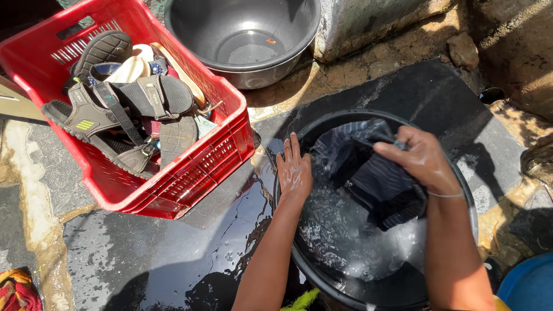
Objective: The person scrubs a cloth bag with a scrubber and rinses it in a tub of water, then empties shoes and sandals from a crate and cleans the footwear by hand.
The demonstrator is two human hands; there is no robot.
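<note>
1. Two bare hands work at a black basin (461, 190) of soapy water standing on wet dark stone.
2. Right hand (423, 161): fingers curled tight around a dark striped cloth (380, 184), which is lifted partly out of the water inside the basin.
3. Left hand (294, 171): fingers straight and together, lying flat on the basin's near rim, holding nothing.
4. Just left of the basin stands a red crate (201, 167) full of sandals (124, 101); a grey metal bowl (245, 34) sits behind it.

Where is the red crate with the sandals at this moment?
In the head view, the red crate stands upper left on the wet stone floor, just left of the black wash basin and the left hand.
</note>
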